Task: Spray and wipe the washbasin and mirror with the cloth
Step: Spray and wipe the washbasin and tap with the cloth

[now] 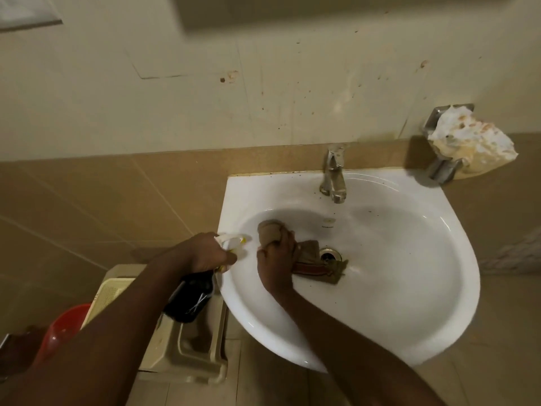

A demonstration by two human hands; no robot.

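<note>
A white washbasin (409, 259) hangs on the tiled wall, with a metal tap (333, 174) at its back rim and a drain (330, 255) in the bowl. My right hand (276, 260) grips a bunched brown cloth (310, 259) and presses it against the bowl just left of the drain. My left hand (209, 253) holds a dark spray bottle (191, 297) with a white and yellow trigger head, at the basin's left rim. The nozzle points into the bowl. The lower edge of a mirror (322, 7) shows at the top.
A metal soap holder (442, 136) on the wall at the right carries a crumpled white and orange wrapper (474, 145). Below the basin's left side stands a beige plastic stool (187, 347), with a red bucket (63, 326) and a cream basket (108, 291) beside it.
</note>
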